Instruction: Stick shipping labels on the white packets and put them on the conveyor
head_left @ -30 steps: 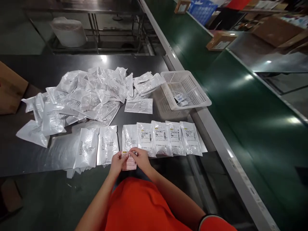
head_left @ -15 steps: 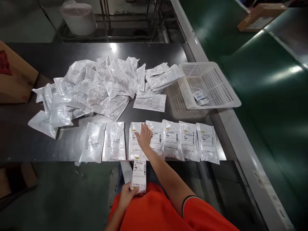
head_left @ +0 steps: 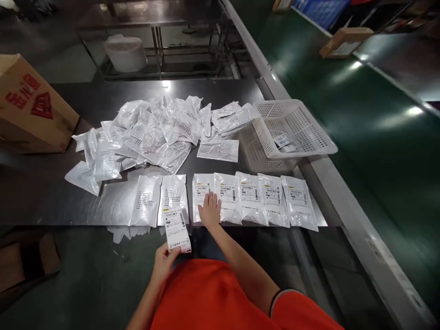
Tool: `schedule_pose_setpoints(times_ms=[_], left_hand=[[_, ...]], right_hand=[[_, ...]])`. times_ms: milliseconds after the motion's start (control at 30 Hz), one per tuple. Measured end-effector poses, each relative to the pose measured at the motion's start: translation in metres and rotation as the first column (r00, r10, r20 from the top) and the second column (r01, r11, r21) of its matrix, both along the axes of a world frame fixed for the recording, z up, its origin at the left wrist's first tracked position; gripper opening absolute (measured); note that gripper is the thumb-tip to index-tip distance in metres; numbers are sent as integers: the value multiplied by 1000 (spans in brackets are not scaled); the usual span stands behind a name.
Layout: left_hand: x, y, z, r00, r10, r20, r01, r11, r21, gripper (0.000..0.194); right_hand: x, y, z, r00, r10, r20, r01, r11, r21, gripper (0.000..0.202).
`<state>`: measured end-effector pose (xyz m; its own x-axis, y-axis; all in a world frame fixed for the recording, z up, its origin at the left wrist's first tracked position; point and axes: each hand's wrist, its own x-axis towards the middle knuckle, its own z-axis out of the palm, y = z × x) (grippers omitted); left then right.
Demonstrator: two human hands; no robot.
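My left hand (head_left: pixel 165 260) pinches the lower end of a stack of printed labels (head_left: pixel 176 231), whose top edge overlaps a plain white pouch (head_left: pixel 174 195) at the table's front edge. My right hand (head_left: pixel 210 211) lies with its fingers spread on a labelled white pouch (head_left: pixel 202 183), at the seam with the labelled pouch (head_left: pixel 227 197) to its right. Several labelled pouches form a row toward the right. Another plain pouch (head_left: pixel 145 200) lies at the row's left end.
A heap of white pouches (head_left: pixel 154 133) covers the table's middle. A perforated white basket (head_left: pixel 302 128) holds a few labels at the right, beside a green conveyor (head_left: pixel 364 151). A cardboard box (head_left: pixel 37 110) stands at the left.
My left hand has moved left and forward with the labels, from in front of the labelled pouch to the plain one. My right hand has slid down its pouch. The camera view has shifted.
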<state>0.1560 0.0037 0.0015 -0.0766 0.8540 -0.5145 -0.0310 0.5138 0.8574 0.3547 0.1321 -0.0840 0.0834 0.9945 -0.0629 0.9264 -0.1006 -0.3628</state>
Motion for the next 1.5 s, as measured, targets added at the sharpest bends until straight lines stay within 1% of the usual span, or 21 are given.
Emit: schedule_pose_setpoints(times_ms=[67, 100, 200, 267, 333, 367, 433, 500, 600, 700, 800, 900, 967, 1033, 1100, 1167, 1233, 1267, 1333, 1433, 1500], left_hand=[[-7, 4, 4, 998, -40, 47, 39, 999, 28, 45], [-10, 5, 4, 995, -67, 71, 65, 997, 34, 46], [-16, 0, -4, 979, -153, 135, 150, 988, 32, 47], [-20, -5, -13, 962, -216, 165, 217, 976, 11, 47], [-24, -6, -21, 962, -237, 136, 239, 971, 5, 47], [-26, -4, -22, 972, -212, 98, 212, 977, 13, 47], [-29, 9, -21, 996, -86, 37, 83, 994, 66, 53], [-31, 30, -14, 997, 27, 72, -33, 995, 97, 56], [-27, 64, -5, 987, 38, 159, -43, 999, 24, 39], [-17, 77, -11, 978, 119, 170, -115, 993, -34, 40], [-9, 62, -31, 966, 204, 159, -192, 977, -88, 46], [-8, 29, -56, 967, 220, 130, -201, 968, -148, 52], [-12, 3, -67, 973, 203, 114, -179, 966, -186, 56], [-17, -24, -71, 983, 152, 106, -126, 966, -225, 56], [-22, -49, -66, 994, 39, 103, -14, 972, -235, 52], [-28, -67, -55, 994, -56, 92, 77, 969, -236, 49], [-35, -75, -41, 996, -62, 66, 76, 966, -246, 50], [-38, -74, -35, 998, -42, 48, 52, 967, -247, 50], [-45, -62, -22, 1000, -8, -3, 7, 979, -205, 47], [-57, -29, -5, 995, 34, -91, -37, 999, -33, 41], [-64, -5, 8, 987, 80, -136, -68, 994, 91, 40]], right_hand=[[-12, -23, 12, 973, -6, -230, 14, 999, 34, 54], [-18, -31, 19, 919, 4, -395, 3, 1000, 15, 52], [-38, -33, 43, 650, -42, -759, -47, 994, -96, 51], [-49, -25, 59, 541, -81, -837, -79, 986, -146, 46], [-57, -19, 72, 495, -109, -862, -95, 979, -178, 35], [-60, -19, 77, 485, -127, -865, -96, 976, -197, 29], [-66, -25, 84, 506, -153, -849, -88, 970, -227, 22], [-72, -34, 87, 533, -142, -834, -84, 972, -219, 19], [-79, -37, 84, 571, -69, -818, -50, 992, -119, 17], [-86, -10, 72, 629, -16, -778, 2, 1000, -19, 19], [-95, 41, 52, 720, -26, -694, 28, 1000, -7, 21], [-106, 89, 30, 855, -37, -517, 30, 999, -21, 22], [-113, 106, 17, 906, -41, -422, 30, 999, -32, 22], [-119, 106, 7, 939, -40, -341, 36, 999, -19, 29], [-122, 90, -1, 976, 26, -214, -18, 999, 38, 44], [-125, 69, -7, 973, 220, -67, -214, 973, 84, 55], [-126, 51, -12, 895, 445, 13, -445, 893, 65, 59], [-126, 46, -14, 855, 518, 32, -519, 854, 43, 60], [-123, 44, -15, 815, 578, 50, -578, 816, 6, 59], [-106, 47, -13, 769, 638, 41, -637, 770, -25, 54], [-89, 41, -9, 777, 629, 36, -628, 777, -40, 51]])
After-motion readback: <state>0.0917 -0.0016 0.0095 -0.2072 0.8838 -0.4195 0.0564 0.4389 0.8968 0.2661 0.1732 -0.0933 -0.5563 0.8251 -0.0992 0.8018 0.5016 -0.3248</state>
